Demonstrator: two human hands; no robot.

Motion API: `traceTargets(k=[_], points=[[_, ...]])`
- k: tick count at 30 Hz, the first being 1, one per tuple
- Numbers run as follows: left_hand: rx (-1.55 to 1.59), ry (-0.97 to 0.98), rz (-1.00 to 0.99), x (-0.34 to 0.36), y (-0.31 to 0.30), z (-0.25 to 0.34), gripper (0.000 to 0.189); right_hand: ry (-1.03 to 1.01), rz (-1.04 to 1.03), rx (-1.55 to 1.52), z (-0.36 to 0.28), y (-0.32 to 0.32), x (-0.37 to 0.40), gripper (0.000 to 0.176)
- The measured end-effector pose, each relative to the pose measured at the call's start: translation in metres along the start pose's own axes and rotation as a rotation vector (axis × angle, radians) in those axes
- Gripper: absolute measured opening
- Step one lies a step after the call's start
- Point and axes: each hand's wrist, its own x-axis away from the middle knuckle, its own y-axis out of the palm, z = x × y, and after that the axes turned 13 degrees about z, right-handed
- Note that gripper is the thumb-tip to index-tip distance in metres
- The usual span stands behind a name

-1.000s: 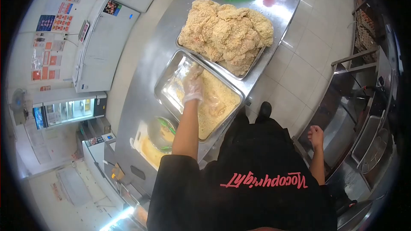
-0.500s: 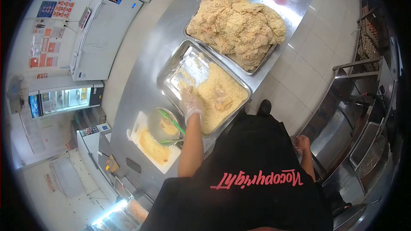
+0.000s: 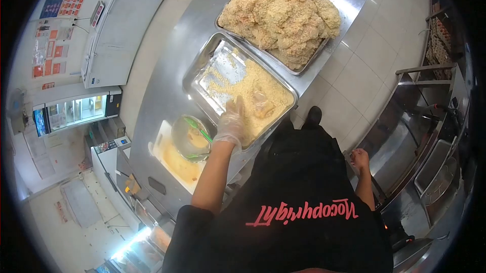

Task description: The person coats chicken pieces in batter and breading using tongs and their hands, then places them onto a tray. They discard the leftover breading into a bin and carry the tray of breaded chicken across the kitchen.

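My left hand (image 3: 230, 125), in a clear plastic glove, reaches over the near side of a steel tray (image 3: 198, 66). Its fingers are stretched out and apart, touching the pale yellow crumbs (image 3: 251, 76). Just right of the fingertips, a wet, pale piece of meat (image 3: 264, 104) lies partly coated in crumbs. My right hand (image 3: 360, 159) hangs low at my right side, away from the table, with its fingers curled in. Whether something is inside them is hidden.
Beyond the tray, a second tray holds a high heap of crumbed pieces (image 3: 281, 17). Left of my hand stand a metal bowl (image 3: 178, 139) with green-handled utensils and a white tray (image 3: 174, 164) of yellowish liquid. A dark phone-like slab (image 3: 157, 183) lies on the steel table (image 3: 167, 88).
My left hand has drawn back slightly toward me within the tray, and its fingers show more clearly spread. My right hand stays at my side. The whole view has shifted a little.
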Motion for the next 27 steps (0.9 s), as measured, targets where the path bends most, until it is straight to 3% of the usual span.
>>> traceTargets(k=[5,10,11,13,14,16,17,19,20,22,26,27], points=[[0.056,-0.121,0.012,-0.003,0.013,0.002,0.089,-0.069,0.050,0.029,0.000,-0.004,-0.001,0.014],[0.434,-0.152,0.323,-0.025,0.077,-0.022,0.062,-0.060,0.020,-0.002,-0.003,-0.002,0.001,0.015],[0.432,-0.146,0.326,-0.029,0.081,-0.024,0.062,-0.051,0.023,-0.015,-0.001,0.000,-0.001,0.016],[0.766,-0.265,0.139,-0.036,0.079,-0.025,0.060,-0.062,0.011,-0.008,0.002,0.005,-0.008,0.017],[0.762,-0.255,0.144,-0.039,0.077,-0.027,0.060,-0.073,-0.001,0.004,0.004,0.007,-0.010,0.018],[0.878,0.054,0.100,-0.045,0.061,-0.026,0.046,-0.076,0.000,-0.033,-0.006,0.009,-0.004,0.018],[0.875,0.069,0.102,-0.044,0.055,-0.024,0.046,-0.076,-0.003,-0.055,-0.010,0.009,0.000,0.018],[0.841,-0.324,0.091,-0.033,-0.006,0.008,0.034,-0.065,0.014,-0.074,-0.012,0.009,0.003,0.018],[0.842,-0.317,0.093,-0.036,-0.005,0.013,0.034,-0.053,0.023,-0.080,-0.013,0.008,0.004,0.018],[0.658,0.019,0.435,-0.042,0.003,0.020,0.039,-0.075,0.027,-0.068,-0.009,0.008,0.004,0.018],[0.814,0.149,0.442,-0.052,0.019,0.033,0.021,-0.075,0.016,-0.139,0.008,0.009,0.000,0.016],[1.235,-0.129,0.343,-0.059,0.025,0.030,0.020,-0.075,0.019,-0.141,0.016,0.009,-0.003,0.016]])
